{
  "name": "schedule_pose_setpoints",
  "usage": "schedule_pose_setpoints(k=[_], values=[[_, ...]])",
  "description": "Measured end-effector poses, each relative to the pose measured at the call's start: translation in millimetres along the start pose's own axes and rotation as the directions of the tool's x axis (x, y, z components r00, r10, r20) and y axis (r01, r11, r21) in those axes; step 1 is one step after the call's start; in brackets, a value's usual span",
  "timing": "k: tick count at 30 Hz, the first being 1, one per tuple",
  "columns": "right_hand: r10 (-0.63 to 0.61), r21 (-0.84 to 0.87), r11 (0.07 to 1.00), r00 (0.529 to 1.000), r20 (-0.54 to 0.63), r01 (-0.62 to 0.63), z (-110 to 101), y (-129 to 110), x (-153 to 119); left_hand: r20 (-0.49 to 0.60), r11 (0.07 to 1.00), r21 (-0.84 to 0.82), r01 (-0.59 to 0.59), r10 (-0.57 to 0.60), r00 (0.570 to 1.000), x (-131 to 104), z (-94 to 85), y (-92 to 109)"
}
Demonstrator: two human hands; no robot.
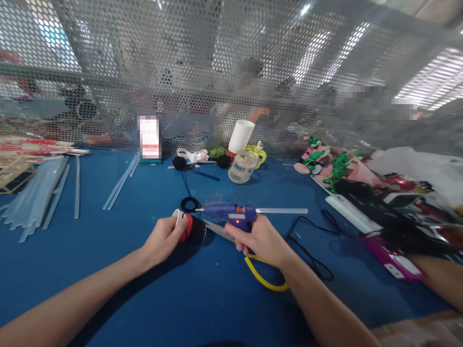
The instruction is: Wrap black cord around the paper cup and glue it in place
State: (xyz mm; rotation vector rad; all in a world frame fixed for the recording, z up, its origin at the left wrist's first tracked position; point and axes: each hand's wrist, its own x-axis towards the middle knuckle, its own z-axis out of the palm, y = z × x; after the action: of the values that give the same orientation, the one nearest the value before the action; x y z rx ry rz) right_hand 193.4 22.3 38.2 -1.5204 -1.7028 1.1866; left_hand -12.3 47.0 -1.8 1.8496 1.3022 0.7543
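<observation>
Across the frame, a blue table (119,294) is seen. At centre, a blue glue gun (219,210) is gripped by the right hand's (267,239) curled fingers; just left, a black-and-red-wrapped cup (196,229) is pinched by the left hand (163,237). Gluing is apparently in hand; steady nozzle placement is called for.

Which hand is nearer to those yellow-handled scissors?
Right hand: gripping the glue gun, it partly hides the scissors. The left hand, holding the red-and-black cup, is off to their left.
</observation>
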Motion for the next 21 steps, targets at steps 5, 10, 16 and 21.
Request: schedule_pose_setpoints(k=[5, 10, 16, 21], values=[[0.063, -0.131, 0.989, 0.998, -0.009, -0.063, 7, -4, -5, 0.012, 0.997, -0.064, 0.05, -0.049, 0.999, 0, -0.3, -2], [0.045, -0.144, 0.988, 0.999, -0.02, -0.047, 10, -2, -5, 0.031, 0.996, -0.074, 0.044, -0.042, 0.999, 0, 0.2, 0], [-0.009, -0.182, 0.983, 1.0, -0.017, 0.005, 12, 1, -8, 0.023, 0.997, -0.054, 0.051, -0.05, 0.998, 1, 0.6, 2], [-0.111, -0.314, 0.945, 0.993, -0.037, 0.094, 12, -1, -11, 0.021, 0.997, -0.043, 0.058, -0.057, 0.998, -1, 1.0, 5]])
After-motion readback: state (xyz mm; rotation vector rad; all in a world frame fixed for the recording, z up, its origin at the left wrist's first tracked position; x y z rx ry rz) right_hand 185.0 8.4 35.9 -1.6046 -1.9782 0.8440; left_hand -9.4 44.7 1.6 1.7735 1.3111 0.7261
